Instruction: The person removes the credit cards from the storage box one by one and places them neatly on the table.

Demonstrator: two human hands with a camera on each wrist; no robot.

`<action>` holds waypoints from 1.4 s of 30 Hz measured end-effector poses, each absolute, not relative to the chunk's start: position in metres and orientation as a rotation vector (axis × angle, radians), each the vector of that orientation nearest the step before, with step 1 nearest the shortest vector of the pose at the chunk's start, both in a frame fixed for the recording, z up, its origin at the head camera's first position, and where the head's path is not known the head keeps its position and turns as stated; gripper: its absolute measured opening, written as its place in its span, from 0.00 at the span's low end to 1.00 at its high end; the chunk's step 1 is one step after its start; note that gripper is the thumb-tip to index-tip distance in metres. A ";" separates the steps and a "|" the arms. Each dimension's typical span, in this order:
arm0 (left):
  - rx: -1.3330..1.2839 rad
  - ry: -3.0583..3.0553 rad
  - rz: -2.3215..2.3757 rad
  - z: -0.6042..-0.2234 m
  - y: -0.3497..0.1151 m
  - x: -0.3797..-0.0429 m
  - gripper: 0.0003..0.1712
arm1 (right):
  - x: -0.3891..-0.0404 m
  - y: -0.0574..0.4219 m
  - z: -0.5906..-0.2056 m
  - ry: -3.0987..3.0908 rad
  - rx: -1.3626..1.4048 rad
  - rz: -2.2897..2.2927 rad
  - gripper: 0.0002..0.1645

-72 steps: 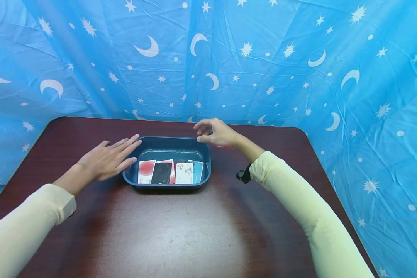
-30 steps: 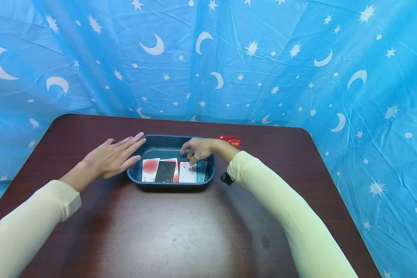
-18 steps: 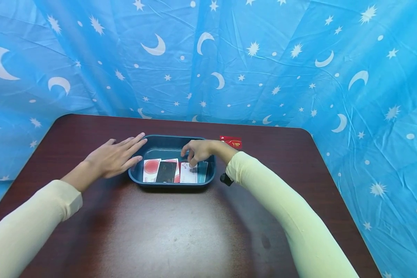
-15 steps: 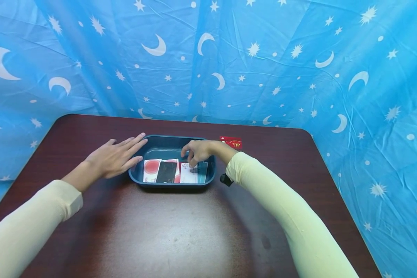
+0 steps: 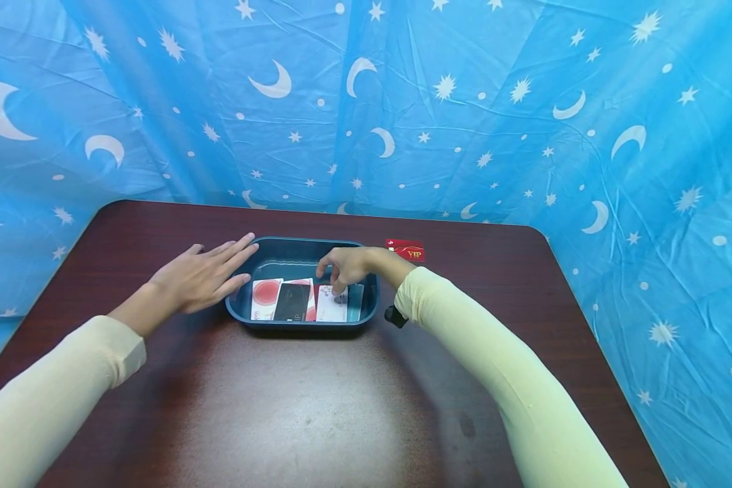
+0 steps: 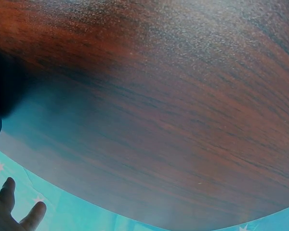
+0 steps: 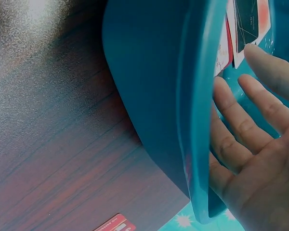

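A dark blue tray (image 5: 301, 325) holds several plastic cards. My left hand (image 5: 192, 278) lies with straight fingers against the tray's left end; the left wrist view catches only a few fingertips (image 6: 33, 216). My right hand (image 5: 349, 264) reaches over the right rim into the tray, its fingers bent loosely downward. A fingertip meets the upper part of a white card (image 5: 329, 308), with a red edge showing beside it. In the right wrist view the thumb and fingers of the right hand (image 7: 260, 144) stand apart, with nothing seen between them. A teal card (image 5: 355, 305) is partly covered by that hand.
Left of the white card lie a black card (image 5: 293, 303), a white card with a red circle (image 5: 265, 298) and a red-and-white card beneath the black one. A red VIP card (image 5: 407, 249) rests on the brown table (image 5: 293, 407) behind the right wrist. Blue curtain (image 5: 317, 149) surrounds the table's back.
My right hand has come from above the tray's back right corner down into the tray, uncovering the red VIP card. The white card has shifted slightly, baring a red edge. The left hand stays put.
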State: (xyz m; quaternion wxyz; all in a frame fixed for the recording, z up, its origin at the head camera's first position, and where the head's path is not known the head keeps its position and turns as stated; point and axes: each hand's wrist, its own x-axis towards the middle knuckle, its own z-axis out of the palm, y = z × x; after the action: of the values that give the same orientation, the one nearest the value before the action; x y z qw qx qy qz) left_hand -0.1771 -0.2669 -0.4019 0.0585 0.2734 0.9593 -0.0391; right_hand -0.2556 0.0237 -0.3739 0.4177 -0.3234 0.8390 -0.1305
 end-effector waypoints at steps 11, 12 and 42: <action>0.820 2.905 -0.119 -0.403 -0.267 -0.178 0.41 | -0.255 0.024 -0.367 2.111 -0.811 -0.325 0.31; 0.818 2.905 -0.119 -0.403 -0.267 -0.178 0.42 | -0.255 0.024 -0.367 2.113 -0.816 -0.324 0.31; 0.832 2.915 -0.147 -0.402 -0.267 -0.178 0.41 | -0.246 0.021 -0.342 2.115 -0.967 -0.281 0.19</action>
State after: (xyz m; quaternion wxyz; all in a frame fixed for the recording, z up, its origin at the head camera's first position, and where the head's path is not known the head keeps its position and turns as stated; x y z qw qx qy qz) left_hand -0.1777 -0.2671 -0.4020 0.0532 0.2738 0.9591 -0.0485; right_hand -0.2458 0.0212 -0.3421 0.3891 -0.3804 0.8317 -0.1104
